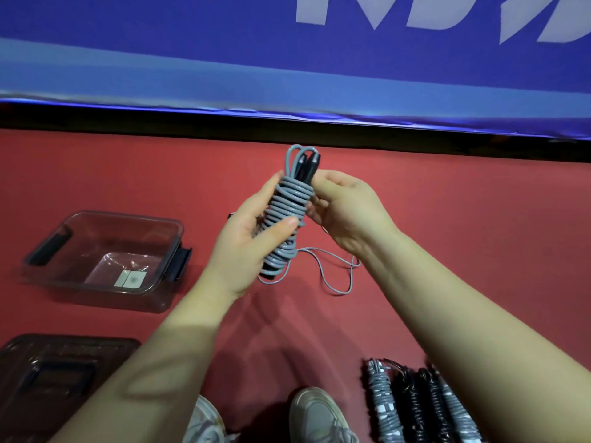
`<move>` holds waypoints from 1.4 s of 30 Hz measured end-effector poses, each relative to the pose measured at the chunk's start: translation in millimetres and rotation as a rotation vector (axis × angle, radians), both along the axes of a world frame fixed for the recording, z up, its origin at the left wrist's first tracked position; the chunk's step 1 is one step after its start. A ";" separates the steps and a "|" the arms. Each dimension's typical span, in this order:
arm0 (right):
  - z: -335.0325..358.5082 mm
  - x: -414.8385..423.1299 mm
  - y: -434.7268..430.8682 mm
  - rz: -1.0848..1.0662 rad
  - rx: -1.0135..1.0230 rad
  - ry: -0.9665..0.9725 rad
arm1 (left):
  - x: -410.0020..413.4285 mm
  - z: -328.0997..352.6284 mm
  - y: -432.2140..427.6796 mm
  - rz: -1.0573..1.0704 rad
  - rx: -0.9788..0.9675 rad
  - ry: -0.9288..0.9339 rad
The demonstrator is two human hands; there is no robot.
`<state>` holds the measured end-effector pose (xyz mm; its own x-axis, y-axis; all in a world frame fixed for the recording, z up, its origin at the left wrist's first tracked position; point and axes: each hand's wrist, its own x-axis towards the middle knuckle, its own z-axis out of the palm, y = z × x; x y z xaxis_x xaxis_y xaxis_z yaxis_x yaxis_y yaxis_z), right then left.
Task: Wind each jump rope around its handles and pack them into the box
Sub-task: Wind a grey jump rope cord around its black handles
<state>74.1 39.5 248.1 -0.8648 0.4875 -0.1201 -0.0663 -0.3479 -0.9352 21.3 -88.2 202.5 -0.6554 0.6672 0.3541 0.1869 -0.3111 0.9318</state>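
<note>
Over on the left, a clear plastic box sits open on the red floor, with a small white label showing through its bottom. Its lid lies just in front of it, nearer the person.

In the middle, held up above the floor, is the grey jump rope. It is coiled tightly round its two black handles, whose tips poke out at the top with the rope looping over them. The left hand grips the lower half of the bundle, with its thumb pressed across the coils and its fingers wrapped behind. The right hand holds the upper part from the other side, with its fingers curled in against the coils. A loose tail of rope hangs from the bottom of the bundle and curls onto the floor beneath the right wrist.

At the lower right, four wound ropes, grey and black, lie side by side on the floor, touching one another. A pair of pale shoes shows at the bottom edge, and a blue banner runs across the back.
</note>
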 end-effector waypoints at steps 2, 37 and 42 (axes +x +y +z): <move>6.0 0.4 0.4 0.067 -0.011 -0.004 | -0.1 -2.3 -4.0 -0.063 0.121 -0.137; 13.9 13.8 -0.7 -0.084 1.263 -0.186 | 17.4 -14.0 4.3 0.523 -0.417 0.536; 23.7 16.8 -0.6 -0.085 1.613 -0.423 | 20.5 -14.2 10.0 0.624 -0.466 0.684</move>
<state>90.9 38.9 271.8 -0.8708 0.3765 0.3161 0.3008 0.9167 -0.2632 41.8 -78.2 188.4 -0.6872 0.4440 0.5750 0.7258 0.3868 0.5688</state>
